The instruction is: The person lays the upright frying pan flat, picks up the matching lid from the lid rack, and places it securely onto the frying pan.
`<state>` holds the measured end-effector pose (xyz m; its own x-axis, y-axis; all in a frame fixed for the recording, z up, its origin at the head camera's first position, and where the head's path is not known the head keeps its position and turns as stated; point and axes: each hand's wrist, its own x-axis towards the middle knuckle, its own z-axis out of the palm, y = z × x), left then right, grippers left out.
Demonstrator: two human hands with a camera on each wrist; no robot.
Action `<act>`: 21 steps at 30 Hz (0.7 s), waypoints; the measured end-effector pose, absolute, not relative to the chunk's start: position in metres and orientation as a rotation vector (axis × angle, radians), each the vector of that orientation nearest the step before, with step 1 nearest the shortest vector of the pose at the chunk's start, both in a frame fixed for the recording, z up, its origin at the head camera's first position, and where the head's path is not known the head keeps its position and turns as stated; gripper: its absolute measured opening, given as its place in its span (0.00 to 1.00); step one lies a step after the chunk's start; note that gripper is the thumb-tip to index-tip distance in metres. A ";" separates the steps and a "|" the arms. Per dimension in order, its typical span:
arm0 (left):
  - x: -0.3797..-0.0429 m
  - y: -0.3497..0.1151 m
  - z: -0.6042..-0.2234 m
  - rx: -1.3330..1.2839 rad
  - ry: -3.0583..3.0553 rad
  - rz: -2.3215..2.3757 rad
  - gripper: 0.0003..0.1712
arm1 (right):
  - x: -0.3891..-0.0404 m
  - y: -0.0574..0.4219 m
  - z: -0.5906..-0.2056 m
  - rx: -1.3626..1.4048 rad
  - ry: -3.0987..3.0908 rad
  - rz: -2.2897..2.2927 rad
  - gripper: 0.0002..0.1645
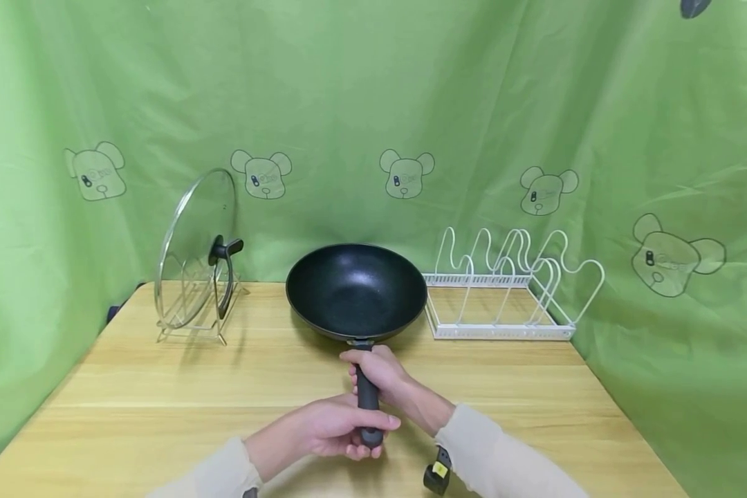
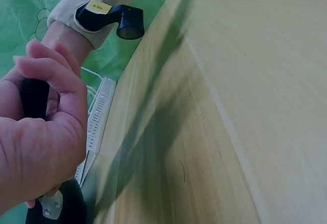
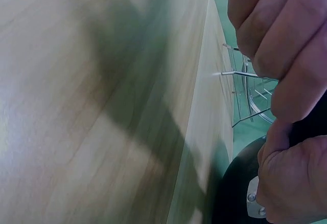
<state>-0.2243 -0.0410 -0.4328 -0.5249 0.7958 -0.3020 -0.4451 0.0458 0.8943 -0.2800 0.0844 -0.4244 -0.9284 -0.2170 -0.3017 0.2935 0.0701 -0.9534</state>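
A black wok (image 1: 356, 290) faces upward in the head view, apparently raised over the table, with a shadow below it. Its dark handle (image 1: 368, 394) points toward me. My right hand (image 1: 382, 370) grips the handle close to the pan. Nearer the handle's end, my left hand (image 1: 336, 427) holds it from below, thumb lying across the top. The left wrist view shows curled fingers of the left hand (image 2: 51, 116) around the black grip. Part of the wok (image 3: 237, 183) and a riveted metal bracket (image 3: 254, 198) appear in the right wrist view.
A glass lid (image 1: 193, 228) with a black knob stands upright in a wire stand (image 1: 193, 333) at the left. On the right sits a white rack (image 1: 504, 332) with wavy dividers. Green curtains (image 1: 348, 83) enclose the wooden table (image 1: 162, 394).
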 end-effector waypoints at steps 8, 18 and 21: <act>-0.226 -0.054 -0.429 0.425 1.437 1.588 0.13 | -0.279 0.087 -0.425 0.077 1.974 -1.915 0.14; -0.231 -0.071 -0.423 0.443 1.498 1.556 0.11 | -0.276 0.089 -0.426 0.050 1.975 -1.922 0.18; -0.232 -0.077 -0.418 0.472 1.567 1.511 0.13 | -0.275 0.089 -0.426 0.045 1.974 -1.932 0.18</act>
<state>-0.2318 -0.0771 -0.4179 -0.5381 0.7772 -0.3261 -0.2973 0.1871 0.9363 -0.2751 0.0888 -0.4261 -0.9285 -0.2363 -0.2864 0.2814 0.0557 -0.9580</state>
